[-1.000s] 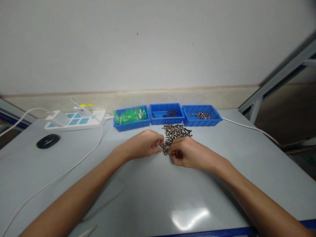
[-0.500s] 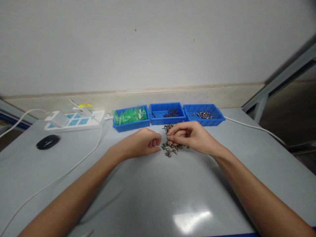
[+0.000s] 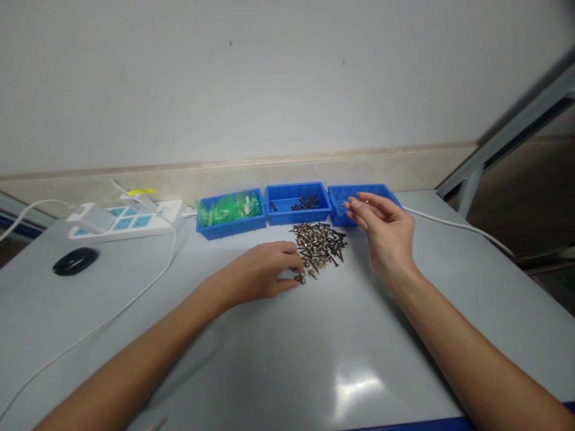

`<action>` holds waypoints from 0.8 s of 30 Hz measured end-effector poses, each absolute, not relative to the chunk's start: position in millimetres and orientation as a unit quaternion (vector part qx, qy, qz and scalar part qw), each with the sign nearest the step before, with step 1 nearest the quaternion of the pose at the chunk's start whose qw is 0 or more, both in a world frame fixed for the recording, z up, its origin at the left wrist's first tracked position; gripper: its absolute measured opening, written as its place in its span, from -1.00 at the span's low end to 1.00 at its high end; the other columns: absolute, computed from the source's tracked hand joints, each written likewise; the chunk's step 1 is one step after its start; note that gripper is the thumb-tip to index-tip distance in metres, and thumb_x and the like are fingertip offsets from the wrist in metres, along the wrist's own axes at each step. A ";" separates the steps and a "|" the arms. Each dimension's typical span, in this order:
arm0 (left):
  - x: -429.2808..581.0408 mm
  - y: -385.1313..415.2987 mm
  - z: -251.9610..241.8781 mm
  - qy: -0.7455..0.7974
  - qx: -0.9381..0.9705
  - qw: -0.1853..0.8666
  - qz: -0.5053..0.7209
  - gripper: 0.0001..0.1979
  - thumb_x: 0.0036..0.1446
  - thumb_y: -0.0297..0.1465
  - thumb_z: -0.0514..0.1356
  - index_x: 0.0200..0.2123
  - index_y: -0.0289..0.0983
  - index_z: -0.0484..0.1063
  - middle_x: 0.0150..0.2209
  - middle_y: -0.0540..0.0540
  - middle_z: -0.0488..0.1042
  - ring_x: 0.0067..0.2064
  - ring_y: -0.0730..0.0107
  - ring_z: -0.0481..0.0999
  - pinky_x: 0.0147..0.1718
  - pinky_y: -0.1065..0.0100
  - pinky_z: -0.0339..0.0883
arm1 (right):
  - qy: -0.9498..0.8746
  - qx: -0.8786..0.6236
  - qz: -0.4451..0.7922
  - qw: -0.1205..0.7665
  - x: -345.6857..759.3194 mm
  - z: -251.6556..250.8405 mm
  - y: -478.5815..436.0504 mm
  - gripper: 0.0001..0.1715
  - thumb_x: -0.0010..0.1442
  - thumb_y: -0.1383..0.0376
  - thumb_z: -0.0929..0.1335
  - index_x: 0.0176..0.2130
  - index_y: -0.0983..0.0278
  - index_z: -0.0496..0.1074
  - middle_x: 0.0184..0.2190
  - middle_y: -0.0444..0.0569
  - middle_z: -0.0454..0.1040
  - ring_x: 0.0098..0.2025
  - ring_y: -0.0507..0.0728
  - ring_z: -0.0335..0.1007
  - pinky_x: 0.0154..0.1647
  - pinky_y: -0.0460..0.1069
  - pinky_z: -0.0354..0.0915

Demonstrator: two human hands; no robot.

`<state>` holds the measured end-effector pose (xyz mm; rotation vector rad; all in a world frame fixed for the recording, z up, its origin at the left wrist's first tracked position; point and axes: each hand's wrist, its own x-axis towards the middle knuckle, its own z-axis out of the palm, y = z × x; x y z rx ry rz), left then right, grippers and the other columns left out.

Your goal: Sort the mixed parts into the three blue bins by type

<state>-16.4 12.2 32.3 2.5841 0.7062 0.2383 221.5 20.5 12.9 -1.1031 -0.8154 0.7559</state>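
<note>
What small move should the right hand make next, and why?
I'd probably open the right hand slightly: its pinch appears over the rightmost rectangular blue plastic bin, away from the loose pile of brassy and black metal screws. Whether it holds a screw is too small to tell.

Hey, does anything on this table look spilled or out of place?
Possibly: mixed dark and shiny screws lie heaped loose on the tabletop, rather like a spill. In the middle blue bin, a dark piece sits near the left end, apart from the dark cluster.
</note>
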 end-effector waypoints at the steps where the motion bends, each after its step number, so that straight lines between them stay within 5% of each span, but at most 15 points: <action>1: -15.3 11.1 31.4 0.258 0.937 0.221 0.085 -0.89 0.18 -0.48 0.29 -0.20 -0.28 0.56 -0.21 -0.10 0.51 -0.23 0.35 0.50 -0.26 0.38 0.31 | -0.373 -0.498 0.345 0.703 220.5 12.9 19.9 -0.66 -0.03 0.23 0.59 -0.22 0.24 0.58 -0.34 -0.07 0.64 -0.22 0.16 0.64 -0.10 0.08 0.54; 10: -10.1 6.4 41.6 0.290 0.939 0.155 0.103 -0.93 0.23 -0.53 0.20 -0.25 -0.34 0.49 -0.27 -0.13 0.54 -0.27 0.32 0.53 -0.28 0.34 0.37 | -0.489 -0.479 0.378 0.623 210.1 15.9 9.6 -0.77 0.10 0.21 0.50 -0.24 0.28 0.57 -0.42 -0.06 0.62 -0.47 0.05 0.55 -0.39 -0.05 0.47; 16: -13.1 10.4 43.5 0.323 0.856 0.308 0.262 -0.95 0.19 -0.53 0.22 -0.33 -0.30 0.45 -0.41 0.00 0.57 -0.36 0.49 0.61 -0.29 0.48 0.49 | -0.559 -0.454 0.438 0.538 207.0 15.5 5.1 -0.73 0.11 0.17 0.50 -0.24 0.30 0.58 -0.45 -0.05 0.61 -0.48 0.07 0.54 -0.39 -0.03 0.48; 24: -14.1 13.7 43.3 0.374 0.748 0.439 0.329 -0.70 0.11 -0.42 0.35 -0.24 -0.22 0.24 -0.28 -0.08 0.66 -0.18 0.29 0.70 -0.19 0.37 0.60 | -0.562 -0.413 0.561 0.447 204.4 17.0 -0.7 -0.68 0.04 0.16 0.56 -0.21 0.26 0.63 -0.36 0.00 0.67 -0.33 0.13 0.64 -0.22 0.01 0.54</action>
